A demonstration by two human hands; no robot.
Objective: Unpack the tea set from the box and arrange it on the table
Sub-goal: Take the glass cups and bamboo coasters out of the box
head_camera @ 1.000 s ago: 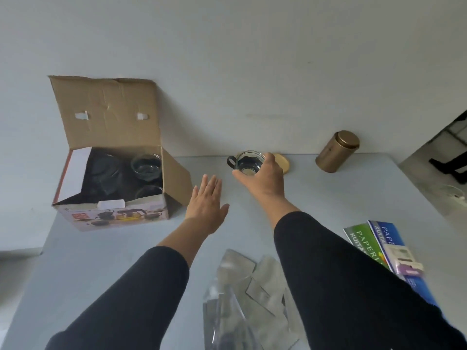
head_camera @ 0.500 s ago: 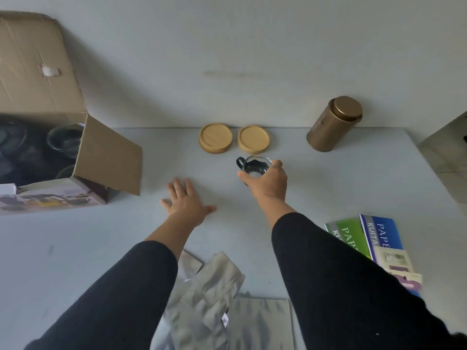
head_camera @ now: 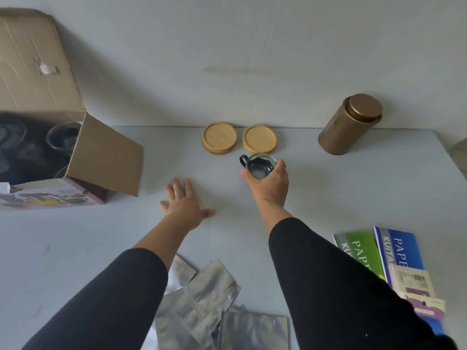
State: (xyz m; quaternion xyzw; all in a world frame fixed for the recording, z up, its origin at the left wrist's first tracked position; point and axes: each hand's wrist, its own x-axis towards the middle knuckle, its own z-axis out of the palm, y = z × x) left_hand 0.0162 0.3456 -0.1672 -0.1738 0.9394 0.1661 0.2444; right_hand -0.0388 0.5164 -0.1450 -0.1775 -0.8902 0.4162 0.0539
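**A:** status on the hands?

**B:** right hand [head_camera: 269, 183] was wrapped round a small glass cup [head_camera: 258, 166], fingers and thumb curled on its sides. Cup had a black handle pointing left. It sat just in front of the right-hand wooden coaster [head_camera: 259, 138], not on it. Couldn't tell if the cup's base was touching the table [head_camera: 75, 248] or held slightly above it.

**A:** left?

**B:** left hand [head_camera: 185, 205] was flat, palm down, fingers spread and straight, holding nothing. Looked to be resting on the table, left of the cup and apart from it.

**A:** coasters?

**B:** two, side by side near the back edge by the wall. Left wooden coaster [head_camera: 219, 137] was bare as well.

**A:** box?

**B:** cardboard box [head_camera: 75, 157] was open at far left, flaps up. At least one more glass [head_camera: 63, 136] was visible inside against dark packing.

**A:** other stuff?

**B:** gold tin [head_camera: 350, 125] stood at back right. Silver foil pouches [head_camera: 214, 304] lay at the near edge between the sleeves. Green and blue booklets [head_camera: 379, 251] were at near right, partly under the right sleeve.
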